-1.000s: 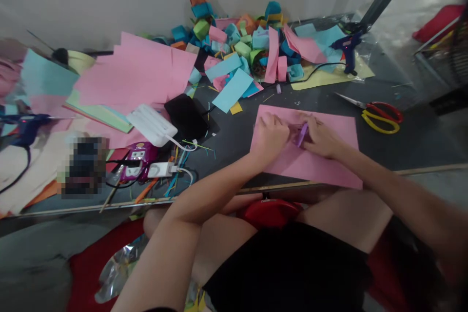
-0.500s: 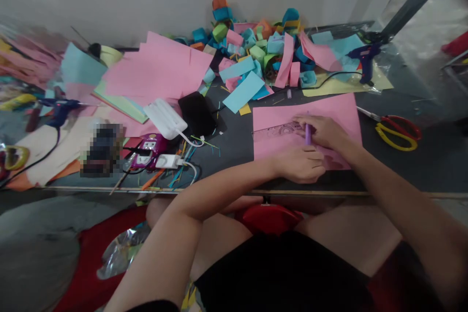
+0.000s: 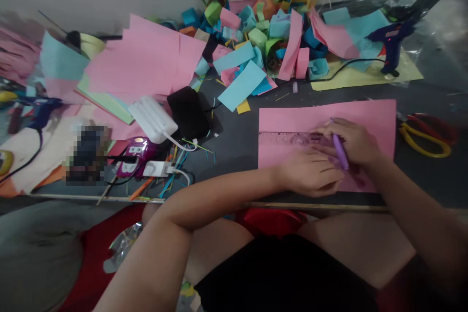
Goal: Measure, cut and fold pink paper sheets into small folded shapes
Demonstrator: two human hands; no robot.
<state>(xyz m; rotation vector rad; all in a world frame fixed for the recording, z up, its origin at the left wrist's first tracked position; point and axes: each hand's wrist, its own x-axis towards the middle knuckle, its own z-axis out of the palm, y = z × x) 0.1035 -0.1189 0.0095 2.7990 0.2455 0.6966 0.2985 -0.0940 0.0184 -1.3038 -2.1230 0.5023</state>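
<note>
Ruler (image 3: 276, 138) across sheet (image 3: 376, 117), likely as straightedge | right hand (image 3: 354, 142): fingers round pen (image 3: 340, 151) | left hand (image 3: 312, 173): fingers' hold can't tell

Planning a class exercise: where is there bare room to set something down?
Bare tabletop shows between the black object and the pink sheet under the ruler, and between the scissors and front edge. Crowded: behind, paper boxes; left, papers, white charger.
</note>
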